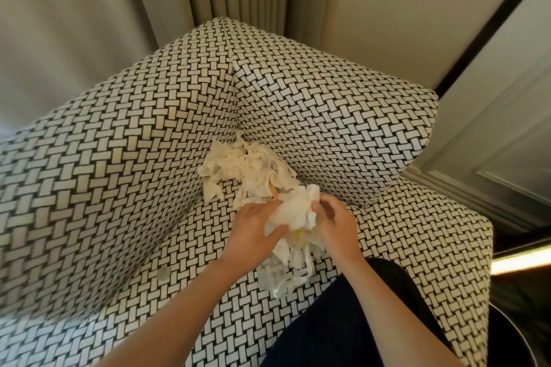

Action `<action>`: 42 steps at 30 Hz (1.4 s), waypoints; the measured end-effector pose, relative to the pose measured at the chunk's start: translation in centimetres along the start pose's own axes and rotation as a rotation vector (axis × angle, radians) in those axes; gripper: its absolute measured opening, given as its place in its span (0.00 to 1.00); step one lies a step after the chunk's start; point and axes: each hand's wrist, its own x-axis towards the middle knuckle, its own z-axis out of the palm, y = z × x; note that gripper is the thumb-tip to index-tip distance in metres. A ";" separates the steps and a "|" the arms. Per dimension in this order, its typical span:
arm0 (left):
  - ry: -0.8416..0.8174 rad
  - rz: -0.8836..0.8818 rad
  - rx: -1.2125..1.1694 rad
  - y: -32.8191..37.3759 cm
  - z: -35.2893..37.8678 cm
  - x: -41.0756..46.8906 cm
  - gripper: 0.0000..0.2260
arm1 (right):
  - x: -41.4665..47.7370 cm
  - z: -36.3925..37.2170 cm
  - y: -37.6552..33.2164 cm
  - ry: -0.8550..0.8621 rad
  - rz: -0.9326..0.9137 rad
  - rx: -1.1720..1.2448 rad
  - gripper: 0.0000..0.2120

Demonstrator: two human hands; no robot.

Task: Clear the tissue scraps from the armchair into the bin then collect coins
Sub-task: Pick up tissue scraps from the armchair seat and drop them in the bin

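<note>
Tissue scraps (298, 214) of crumpled white paper sit bunched between my two hands, low over the front of the seat. My left hand (253, 228) presses its thumb into the wad with the fingers curled under. My right hand (337, 225) curls round the other side, so both are clamped on the same bundle.

It is thin, torn, feather-light stuff with ragged edges, and it squashes without keeping a shape. That is the risk: loose white strips (286, 274) hang below my grip, and I think they could tear away or drift off on the way across. A second heap of cream shredded tissue (250, 164) lies just beyond, wedged into the seat corner, where a careless scoop could push bits down the seam.

The black-and-white basket-weave upholstered armchair (119, 158) has a busy pattern that would hide small scraps. It nearly hides what looks like a pale round coin (163, 272) on the seat to my left. A dark round bin (515, 337) shows only partly at lower right, past the chair's arm.
</note>
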 end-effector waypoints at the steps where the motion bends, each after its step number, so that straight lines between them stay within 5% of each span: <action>1: -0.015 -0.012 -0.029 0.5 -0.1 -0.1 0.23 | -0.2 -0.1 -0.2 0.013 0.029 0.056 0.05; 8: 0.017 -0.072 -0.299 3.8 -0.5 0.0 0.08 | -1.9 -1.4 -0.7 0.024 0.151 0.281 0.07; 14: -0.044 -0.126 -0.542 5.9 -1.5 0.1 0.20 | -2.7 -2.2 -1.4 0.006 0.201 0.302 0.07; 17: -0.119 -0.074 -0.502 6.3 -1.5 0.0 0.18 | -3.1 -2.4 -1.6 -0.028 0.217 0.278 0.09; 23: -0.021 -0.118 -0.490 6.5 -1.5 0.2 0.12 | -3.8 -3.4 -1.8 -0.032 0.235 0.343 0.12; 32: -0.036 -0.229 -0.544 9.1 -1.2 1.6 0.09 | -3.6 -6.2 -2.2 0.058 0.379 0.543 0.05; 42: -0.127 -0.105 -0.466 15.7 2.1 4.4 0.13 | -3.0 -14.0 -1.0 0.146 0.435 0.527 0.07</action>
